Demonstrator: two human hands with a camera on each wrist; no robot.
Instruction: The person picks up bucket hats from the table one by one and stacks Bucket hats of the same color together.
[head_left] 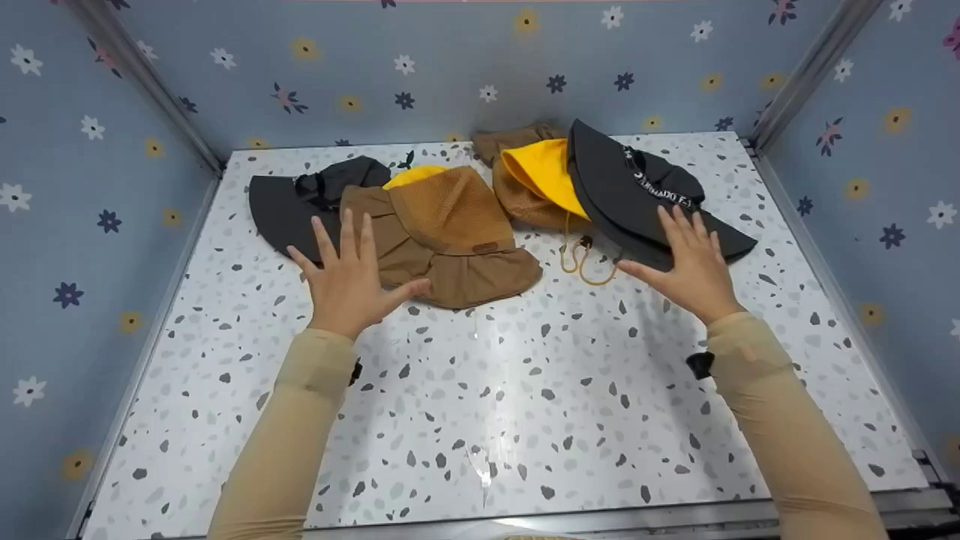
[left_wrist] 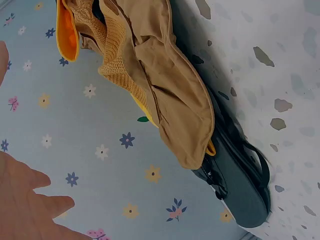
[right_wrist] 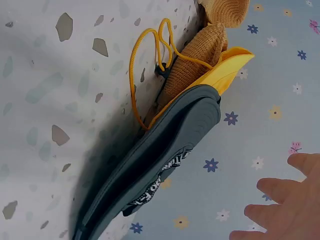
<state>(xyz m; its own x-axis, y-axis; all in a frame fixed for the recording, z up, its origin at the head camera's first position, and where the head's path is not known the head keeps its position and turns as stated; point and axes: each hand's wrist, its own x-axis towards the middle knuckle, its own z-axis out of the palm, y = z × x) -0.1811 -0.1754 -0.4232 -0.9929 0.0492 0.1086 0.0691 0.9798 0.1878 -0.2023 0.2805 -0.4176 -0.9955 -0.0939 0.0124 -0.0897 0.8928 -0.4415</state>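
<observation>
My left hand (head_left: pixel 345 285) is held with fingers spread in front of a brown sun hat (head_left: pixel 450 217) with a knit crown and a pleated cloth brim. Behind that hand a dark grey hat (head_left: pixel 281 206) lies at the left, and a bit of yellow hat (head_left: pixel 414 175) peeks out behind the brown one. My right hand (head_left: pixel 694 266), also spread, overlaps a dark grey hat with white lettering (head_left: pixel 622 195) in the head view. Under it lie a yellow hat (head_left: pixel 544 169) and another brown hat (head_left: pixel 517 202). Both hands hold nothing.
A yellow cord (head_left: pixel 589 279) with a black toggle trails on the speckled white tabletop (head_left: pixel 480 405). Flowered panels stand at the back (head_left: pixel 442 75), left (head_left: pixel 67 247) and right (head_left: pixel 885 187). A metal rail (head_left: pixel 675 511) runs along the front edge.
</observation>
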